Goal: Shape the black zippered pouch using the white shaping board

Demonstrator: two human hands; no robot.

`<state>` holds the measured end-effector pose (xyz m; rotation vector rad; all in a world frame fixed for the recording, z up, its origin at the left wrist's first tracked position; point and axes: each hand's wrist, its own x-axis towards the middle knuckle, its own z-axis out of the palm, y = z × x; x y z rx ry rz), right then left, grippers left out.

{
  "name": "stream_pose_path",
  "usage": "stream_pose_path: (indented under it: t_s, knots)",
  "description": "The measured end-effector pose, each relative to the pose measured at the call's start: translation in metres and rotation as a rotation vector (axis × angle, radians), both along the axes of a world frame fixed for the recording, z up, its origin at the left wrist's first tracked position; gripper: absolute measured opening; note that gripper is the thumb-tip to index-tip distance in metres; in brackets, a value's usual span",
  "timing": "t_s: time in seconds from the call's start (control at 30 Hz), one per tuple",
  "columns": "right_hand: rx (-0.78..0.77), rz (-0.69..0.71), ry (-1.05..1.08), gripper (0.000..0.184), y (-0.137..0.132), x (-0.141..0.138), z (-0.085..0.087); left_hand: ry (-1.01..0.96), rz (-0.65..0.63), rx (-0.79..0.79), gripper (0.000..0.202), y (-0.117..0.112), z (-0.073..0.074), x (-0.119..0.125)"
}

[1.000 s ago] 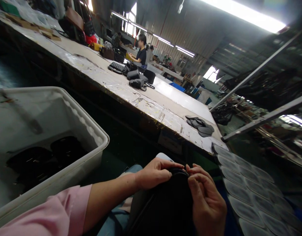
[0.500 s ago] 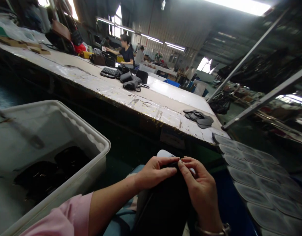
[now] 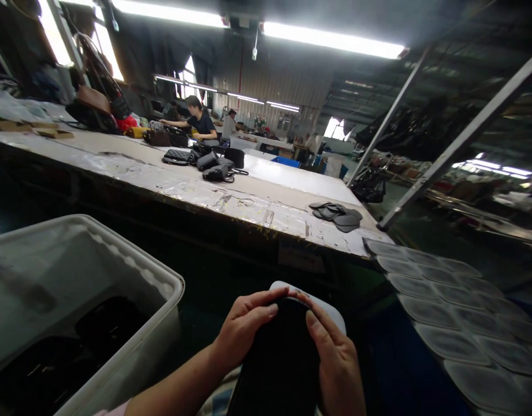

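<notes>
A black bag piece with a rounded top edge rests on my lap at the bottom centre. My left hand grips its left upper edge, fingers curled over the rim. Along its right edge lies my right hand, thumb and fingers pressed on the rim. A white rounded object shows just behind the piece's top.
A large white plastic bin holding dark bags stands at my left. A long worktable ahead carries black bags and flat dark cut pieces. Rows of grey oval pieces lie at the right. A person sits working at the far table.
The camera has tilted up and my hands sit lower in view. Both hands have spread apart from a pinch at the top of the black piece to holding its two sides.
</notes>
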<state>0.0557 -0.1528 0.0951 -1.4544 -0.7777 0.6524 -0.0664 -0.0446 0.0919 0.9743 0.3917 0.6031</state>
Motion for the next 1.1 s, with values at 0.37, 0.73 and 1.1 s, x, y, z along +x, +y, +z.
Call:
stream_pose_path:
  t_s: [0.37,0.73,1.1]
  knots:
    - [-0.031,-0.047,-0.237,0.038,-0.004,-0.002,0.013,-0.058,0.067,0.241,0.027,-0.007,0.013,-0.008]
    - [-0.06,-0.084,-0.244,0.032,0.011,-0.004,0.015,0.064,0.149,0.176,0.028,-0.001,0.013,-0.004]
    - [-0.064,0.174,0.183,0.05,0.065,-0.03,-0.046,0.143,0.555,-0.312,0.037,0.047,-0.046,-0.042]
